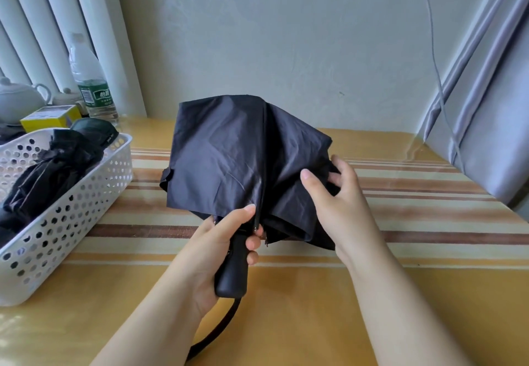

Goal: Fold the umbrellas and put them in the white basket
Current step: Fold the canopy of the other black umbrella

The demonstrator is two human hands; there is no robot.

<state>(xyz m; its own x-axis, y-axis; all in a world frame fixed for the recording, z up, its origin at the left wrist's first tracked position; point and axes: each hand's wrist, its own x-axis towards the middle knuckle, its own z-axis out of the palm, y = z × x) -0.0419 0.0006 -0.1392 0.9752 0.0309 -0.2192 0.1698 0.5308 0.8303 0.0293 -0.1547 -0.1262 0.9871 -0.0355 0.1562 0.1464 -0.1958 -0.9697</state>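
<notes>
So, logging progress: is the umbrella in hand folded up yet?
Not yet. The umbrella is collapsed, but its canopy hangs loose and unwrapped; the left hand grips the handle, the right hand gathers cloth.

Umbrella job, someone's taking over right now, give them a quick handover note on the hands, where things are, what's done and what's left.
Left hand: grips the black umbrella by its handle, above the table.
Right hand: pinches a fold of the canopy on its right side.
White basket: at the table's left, with dark folded umbrellas already in it.
Done: this umbrella is collapsed, but its fabric is loose.
Left: gather and wrap the canopy, then place it in the basket.
</notes>
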